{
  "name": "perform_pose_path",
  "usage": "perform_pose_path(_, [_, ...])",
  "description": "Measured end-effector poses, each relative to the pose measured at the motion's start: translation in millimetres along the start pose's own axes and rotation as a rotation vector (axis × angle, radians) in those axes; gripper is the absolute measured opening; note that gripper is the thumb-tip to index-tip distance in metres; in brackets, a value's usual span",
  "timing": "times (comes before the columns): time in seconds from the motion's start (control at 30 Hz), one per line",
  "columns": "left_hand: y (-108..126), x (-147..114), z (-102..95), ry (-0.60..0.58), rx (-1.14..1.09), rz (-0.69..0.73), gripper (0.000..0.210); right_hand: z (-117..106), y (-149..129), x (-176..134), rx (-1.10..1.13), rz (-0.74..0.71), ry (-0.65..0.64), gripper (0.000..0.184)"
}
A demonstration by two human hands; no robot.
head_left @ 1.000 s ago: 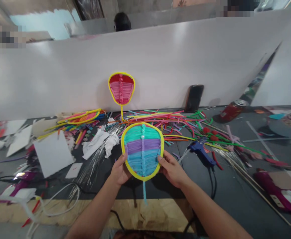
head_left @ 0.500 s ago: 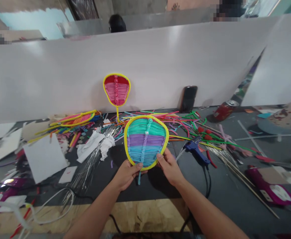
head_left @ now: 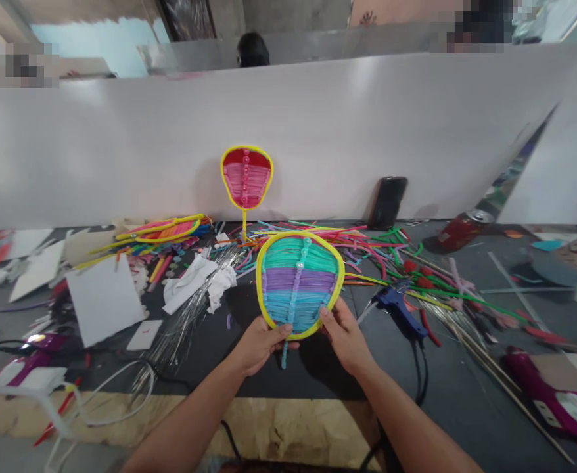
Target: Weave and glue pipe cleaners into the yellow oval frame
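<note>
Gripping the bottom rim of a fan-shaped piece (head_left: 313, 282), the left hand (head_left: 263, 341) sets its thumb in front beside the short blue stem (head_left: 284, 355), while the right hand (head_left: 346, 336) holds the lower right edge between thumb and fingers. The piece is held up over the dark table (head_left: 449, 407), its top leaning slightly right — a yellow border around bands of green, purple and blue. Behind it, a smaller red and pink piece (head_left: 256, 180) stands upright before the white partition (head_left: 121, 144). Right of the hands lies a blue glue gun (head_left: 401, 312); farther back are a phone (head_left: 388, 202) and a red can (head_left: 461, 231). Crumpled paper (head_left: 222, 284) lies leftward, near silvery wires (head_left: 173, 335).
</note>
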State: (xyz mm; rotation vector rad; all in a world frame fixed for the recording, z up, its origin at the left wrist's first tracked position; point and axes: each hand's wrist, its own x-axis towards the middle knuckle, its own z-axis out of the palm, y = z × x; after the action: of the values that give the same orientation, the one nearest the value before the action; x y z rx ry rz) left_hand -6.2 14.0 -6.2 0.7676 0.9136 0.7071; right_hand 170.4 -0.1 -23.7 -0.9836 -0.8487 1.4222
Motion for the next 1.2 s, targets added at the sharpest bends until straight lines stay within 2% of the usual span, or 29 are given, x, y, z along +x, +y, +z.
perform_pose_path(0.23, [0, 1, -2.9, 0.011, -0.040, 0.003, 0.040, 0, -4, 1, -0.005, 0.032, 0.044, 0.035])
perform_pose_path(0.37, [2, 6, -8.4, 0.083, -0.102, 0.019, 0.038, -3, -4, 4, 0.037, 0.057, 0.104, 0.042])
perform_pose_path(0.47, [4, 10, -12.4, 0.159, -0.173, 0.053, 0.035, -5, -3, 5, 0.054, 0.038, 0.141, 0.038])
perform_pose_path(0.6, [8, 12, -15.4, 0.244, -0.232, 0.097, 0.026, -7, -4, 5, -0.059, -0.028, 0.128, 0.029])
perform_pose_path(0.73, [9, 13, -17.3, 0.259, -0.236, 0.108, 0.022, -6, -7, 3, -0.151, -0.069, 0.126, 0.031])
perform_pose_path(0.9, [8, 14, -19.3, 0.264, -0.244, 0.107, 0.020, -6, -12, 0, -0.258, -0.057, 0.100, 0.034])
perform_pose_path(1.03, [7, 15, -20.4, 0.252, -0.240, 0.105, 0.020, -6, -13, 0, -0.281, -0.034, 0.066, 0.030])
perform_pose_path(1.13, [7, 15, -20.5, 0.244, -0.244, 0.109, 0.020, -5, -13, 0, -0.202, -0.051, -0.019, 0.029])
perform_pose_path(1.2, [8, 16, -20.2, 0.244, -0.252, 0.111, 0.019, -2, -19, -6, -0.124, -0.086, -0.131, 0.024])
